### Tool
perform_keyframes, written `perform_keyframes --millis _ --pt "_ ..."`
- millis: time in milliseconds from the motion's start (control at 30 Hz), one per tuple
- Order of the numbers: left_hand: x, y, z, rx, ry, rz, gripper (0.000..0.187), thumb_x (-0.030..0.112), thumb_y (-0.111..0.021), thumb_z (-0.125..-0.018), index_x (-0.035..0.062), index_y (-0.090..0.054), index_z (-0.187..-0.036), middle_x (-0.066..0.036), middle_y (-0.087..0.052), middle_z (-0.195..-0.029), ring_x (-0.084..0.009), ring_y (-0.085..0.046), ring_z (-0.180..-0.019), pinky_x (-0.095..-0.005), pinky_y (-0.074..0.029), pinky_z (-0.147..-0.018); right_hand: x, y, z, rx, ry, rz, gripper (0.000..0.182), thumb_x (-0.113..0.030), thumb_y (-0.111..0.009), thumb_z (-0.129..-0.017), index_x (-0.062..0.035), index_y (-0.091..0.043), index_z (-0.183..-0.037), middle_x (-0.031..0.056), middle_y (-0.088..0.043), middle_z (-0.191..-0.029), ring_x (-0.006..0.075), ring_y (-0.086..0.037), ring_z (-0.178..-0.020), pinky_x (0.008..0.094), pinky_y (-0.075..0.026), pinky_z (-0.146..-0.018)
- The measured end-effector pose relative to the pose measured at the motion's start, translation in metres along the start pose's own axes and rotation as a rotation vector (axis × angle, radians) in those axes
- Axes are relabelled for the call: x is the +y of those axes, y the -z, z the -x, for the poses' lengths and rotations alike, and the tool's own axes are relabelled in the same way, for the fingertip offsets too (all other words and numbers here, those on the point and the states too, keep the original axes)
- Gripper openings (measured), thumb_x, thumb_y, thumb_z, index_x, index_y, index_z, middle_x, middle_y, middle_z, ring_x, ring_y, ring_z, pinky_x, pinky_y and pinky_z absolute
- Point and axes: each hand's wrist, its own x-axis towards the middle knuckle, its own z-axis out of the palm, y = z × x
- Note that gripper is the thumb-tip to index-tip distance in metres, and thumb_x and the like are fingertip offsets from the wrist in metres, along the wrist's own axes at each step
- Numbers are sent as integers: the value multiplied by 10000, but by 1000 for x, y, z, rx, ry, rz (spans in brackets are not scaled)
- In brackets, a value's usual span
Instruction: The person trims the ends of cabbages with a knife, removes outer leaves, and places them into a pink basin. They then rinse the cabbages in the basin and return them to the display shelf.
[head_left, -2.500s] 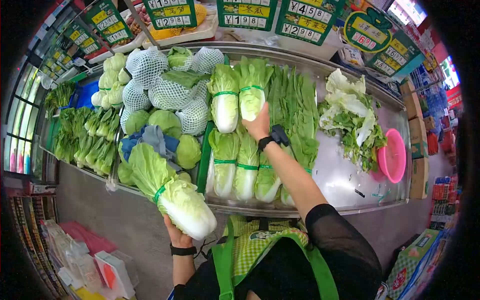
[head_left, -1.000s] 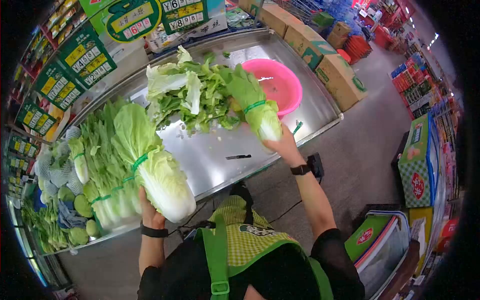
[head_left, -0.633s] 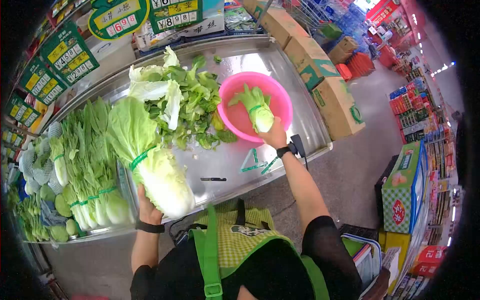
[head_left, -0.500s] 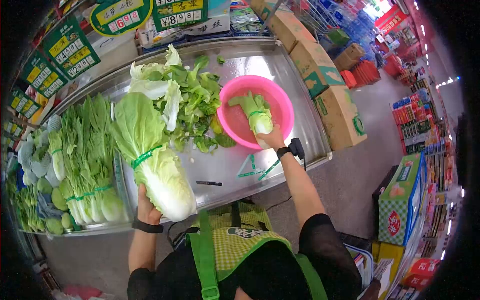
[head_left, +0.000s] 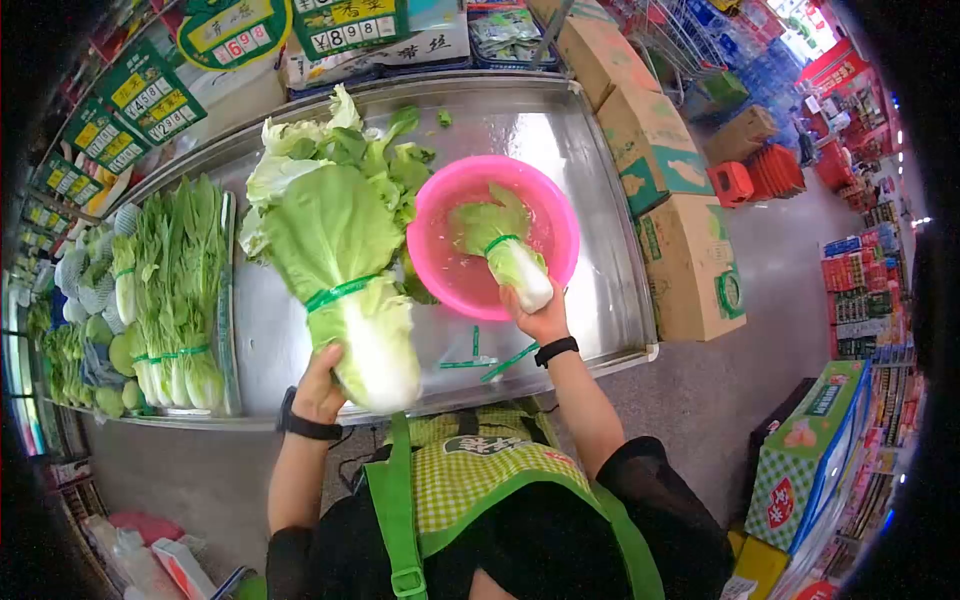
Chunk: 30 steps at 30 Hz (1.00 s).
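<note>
Stainless-steel produce counter in a supermarket, seen from the wearer's head and laid out here like a clock face. Toward 9 o'clock, the left hand grips a large napa cabbage low on its thick white base. This cabbage is tilted, its broad green leaves fanning toward 10 o'clock, and a green band circles its middle. Behind those leaves, at 10 to 11 o'clock, lies a heap of loose leaves, partly hidden.

Just above centre, toward 12 o'clock, sits a round pink basin that appears to hold shallow water. The right hand is closed around the white base of a small napa cabbage, also green-banded. Its leafy end points up and left inside the basin, while the base reaches over the near rim; whether the leaves touch the water is hard to tell. The two cabbages are apart.

Strips of green tape lie on the metal near 6 o'clock, just below the basin. Farther out at 9 o'clock stand bundled leafy greens in a row, with green price signs around 10 o'clock. Cardboard boxes line the counter's side at 2 to 3 o'clock. Beyond them are red baskets, and a shopping cart is at 1 o'clock. Toward 6 o'clock, the wearer's yellow-green checked apron shows.
</note>
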Motion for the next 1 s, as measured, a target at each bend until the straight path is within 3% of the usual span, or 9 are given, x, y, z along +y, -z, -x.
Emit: perform_keyframes --millis 100,133,200,267,300,533,667,767,1000 --pt "-16 -28 -42 -6 65 -98 562 130 -637 -766 8 -389 -1254 -118 -521 -1191 -239 -532 -1060 -358 -438 -922 -22 7 -1 7 25 21 450 -308 -479 -824 -31 -470 -1179 184 -495 -1139 320 -490 -1036 375 -498 -802" --pt "-22 -36 -57 4 60 -105 562 130 -637 -766 8 -389 -1254 -118 -521 -1191 -239 -532 -1060 -358 -438 -922 -28 17 0 -90 315 636 445 -302 -473 -831 -23 -468 -1178 181 -501 -1131 312 -494 -1036 371 -495 -810" --pt "-31 -57 -89 39 110 -299 473 84 -629 -773 8 -445 -1202 -112 -567 -1118 -217 -565 -1001 -342 -465 -876 -29 -20 39 -76 18 145 493 -280 -527 -803 -36 -440 -1222 175 -447 -1168 295 -459 -1055 329 -457 -875" --pt "-38 -80 -121 51 91 -411 415 52 -675 -732 9 -516 -1113 -94 -611 -1018 -197 -600 -907 -323 -492 -800 -35 -14 69 -97 156 432 540 -336 -523 -800 -35 -427 -1238 177 -446 -1175 296 -466 -1041 342 -476 -844" --pt "-43 -86 -136 29 79 -469 427 50 -702 -705 7 -529 -1093 -92 -617 -1002 -193 -605 -891 -319 -499 -777 -39 -16 83 4 75 157 559 -359 -520 -799 -35 -422 -1244 176 -446 -1178 299 -473 -1029 349 -485 -827" --pt "-87 -95 -226 80 -131 -1163 462 -18 -736 -600 -39 -550 -1023 -128 -636 -940 -211 -630 -815 -334 -521 -713 -49 -16 153 -73 12 -12 665 -471 -499 -788 -35 -378 -1275 257 -418 -1129 322 -530 -902 398 -519 -759" --pt "-97 -92 -259 -108 262 -812 419 -5 -703 -655 -29 -558 -1047 -150 -624 -1000 -240 -630 -863 -361 -527 -746 -50 -16 166 -46 47 -94 681 -489 -475 -792 -43 -358 -1292 262 -418 -1132 336 -547 -862 420 -521 -747" --pt "-97 -107 -267 23 593 -693 385 23 -658 -720 14 -550 -1090 -110 -634 -974 -228 -631 -847 -361 -522 -743 -49 -19 174 -58 60 -111 688 -490 -469 -792 -41 -345 -1299 265 -425 -1120 340 -549 -862 418 -525 -741" --pt "-112 -70 -302 -46 382 -1015 471 116 -746 -602 -22 -590 -1024 -135 -643 -926 -221 -641 -758 -343 -520 -696 -59 -16 179 -85 102 -78 685 -491 -470 -794 -31 -351 -1288 270 -458 -1111 347 -561 -876 420 -530 -734"
